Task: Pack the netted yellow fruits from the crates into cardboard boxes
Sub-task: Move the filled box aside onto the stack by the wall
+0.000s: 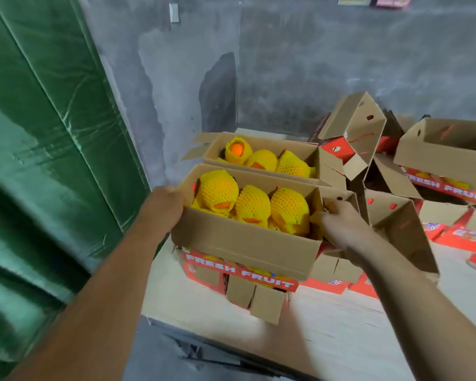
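Note:
A cardboard box (239,240) full of yellow netted fruits (252,204) is held just above another red-printed "FRESH FRUIT" box (242,273). My left hand (166,206) grips its left end wall. My right hand (341,220) grips its right end flap. Behind it stands a second open box (308,154) with three netted fruits (261,159), one showing orange skin through the net. No crates are visible.
Empty open boxes (360,133) lie tumbled at the right, with more boxes (445,149) stacked behind. All rest on a pale wooden platform (341,325). A green tarp (47,149) hangs at the left. A grey concrete wall (313,64) stands behind.

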A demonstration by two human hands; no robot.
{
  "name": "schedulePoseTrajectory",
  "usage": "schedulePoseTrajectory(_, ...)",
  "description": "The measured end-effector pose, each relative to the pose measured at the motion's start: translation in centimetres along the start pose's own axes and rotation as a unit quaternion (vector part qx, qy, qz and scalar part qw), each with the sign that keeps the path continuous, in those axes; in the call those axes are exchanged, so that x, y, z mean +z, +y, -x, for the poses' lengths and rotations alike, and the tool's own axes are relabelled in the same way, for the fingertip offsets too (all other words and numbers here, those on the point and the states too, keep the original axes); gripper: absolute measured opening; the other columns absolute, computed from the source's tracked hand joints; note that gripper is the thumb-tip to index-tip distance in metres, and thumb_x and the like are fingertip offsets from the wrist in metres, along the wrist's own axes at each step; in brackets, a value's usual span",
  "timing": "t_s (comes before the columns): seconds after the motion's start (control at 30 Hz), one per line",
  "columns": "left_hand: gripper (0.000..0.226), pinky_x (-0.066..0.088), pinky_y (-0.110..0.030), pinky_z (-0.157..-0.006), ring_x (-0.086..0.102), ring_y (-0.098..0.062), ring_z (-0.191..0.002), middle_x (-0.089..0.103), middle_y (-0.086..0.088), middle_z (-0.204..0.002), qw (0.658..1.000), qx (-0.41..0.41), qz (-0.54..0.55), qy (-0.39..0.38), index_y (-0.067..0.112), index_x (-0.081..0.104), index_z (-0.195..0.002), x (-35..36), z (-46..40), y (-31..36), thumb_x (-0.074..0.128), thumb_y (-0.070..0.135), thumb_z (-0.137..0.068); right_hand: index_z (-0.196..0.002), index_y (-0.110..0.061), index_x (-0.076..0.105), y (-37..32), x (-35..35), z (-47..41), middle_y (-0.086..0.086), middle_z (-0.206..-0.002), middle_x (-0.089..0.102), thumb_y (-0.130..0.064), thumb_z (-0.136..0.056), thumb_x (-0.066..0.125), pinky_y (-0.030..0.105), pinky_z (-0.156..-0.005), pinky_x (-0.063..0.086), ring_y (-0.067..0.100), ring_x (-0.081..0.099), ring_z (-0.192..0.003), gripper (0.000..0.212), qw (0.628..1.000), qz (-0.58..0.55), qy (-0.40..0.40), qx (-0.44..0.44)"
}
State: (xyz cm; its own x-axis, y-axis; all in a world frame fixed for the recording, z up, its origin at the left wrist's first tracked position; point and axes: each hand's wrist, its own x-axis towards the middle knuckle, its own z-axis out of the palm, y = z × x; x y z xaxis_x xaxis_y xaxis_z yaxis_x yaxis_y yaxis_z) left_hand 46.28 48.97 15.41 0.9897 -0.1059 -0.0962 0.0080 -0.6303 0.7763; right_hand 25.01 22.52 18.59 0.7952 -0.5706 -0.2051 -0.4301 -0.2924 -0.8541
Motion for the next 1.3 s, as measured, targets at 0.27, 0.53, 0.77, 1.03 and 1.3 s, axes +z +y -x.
schedulePoseTrajectory(0.27, 0.035, 0.039, -0.040, -0.096, 0.055, -0.036, -0.118, 0.062, -0.015, -0.112, 0.985, 0.030, 0.164, 0.055, 0.008, 0.064, -0.110, 1.7, 2.1, -2.1, 0.041, 0.034, -0.106, -0.130, -0.048, 0.052, 1.6, 1.0, 0.8, -0.015, -0.127, 0.061, -0.046, -0.102, 0.053, 0.045, -0.101, 0.051, 0.010, 0.060, -0.112, 0.028, 0.997, -0.047, 0.039, -0.051)
schedulePoseTrajectory(0.53, 0.030, 0.036, -0.028, -0.100, 0.045, -0.015, -0.115, 0.051, 0.001, -0.122, 0.912, 0.377, 0.068, 0.148, 0.019, 0.063, -0.114, 5.2, 11.6, 1.9, 0.059, 0.035, -0.089, -0.137, -0.037, 0.051, 4.5, 2.4, 3.4, -0.018, -0.132, 0.060, -0.030, -0.106, 0.054, 0.011, -0.083, 0.052, -0.016, 0.057, -0.111, 0.032, 0.970, -0.149, 0.136, -0.139)
schedulePoseTrajectory(0.77, 0.016, 0.035, -0.029, -0.093, 0.051, -0.005, -0.106, 0.061, 0.022, -0.110, 0.876, 0.474, -0.038, -0.081, 0.041, 0.061, -0.110, 13.5, 17.0, 11.7, 0.050, 0.037, -0.098, -0.130, -0.027, 0.059, 6.4, -0.7, 4.5, -0.022, -0.117, 0.068, -0.010, -0.104, 0.054, 0.013, -0.088, 0.049, 0.000, 0.063, -0.114, 0.032, 0.960, -0.132, 0.175, -0.176)
schedulePoseTrajectory(1.03, 0.020, 0.043, -0.022, -0.086, 0.056, 0.000, -0.102, 0.064, 0.021, -0.107, 0.842, 0.482, 0.026, -0.242, 0.037, 0.063, -0.108, 23.5, 20.8, 19.3, 0.051, 0.027, -0.095, -0.123, -0.028, 0.063, 11.6, -10.0, 5.0, -0.010, -0.111, 0.073, -0.002, -0.101, 0.052, 0.019, -0.079, 0.055, 0.006, 0.070, -0.103, 0.036, 0.948, -0.153, 0.229, -0.157)
schedulePoseTrajectory(1.3, 0.025, 0.052, -0.034, -0.099, 0.062, 0.003, -0.110, 0.067, 0.022, -0.112, 0.852, 0.359, 0.105, -0.367, 0.040, 0.063, -0.115, 38.7, 22.3, 29.4, 0.051, 0.037, -0.093, -0.128, -0.047, 0.051, 18.0, -26.6, -1.5, -0.025, -0.129, 0.059, -0.013, -0.097, 0.059, 0.011, -0.088, 0.048, 0.000, 0.059, -0.119, 0.047, 0.964, -0.049, 0.228, -0.132)
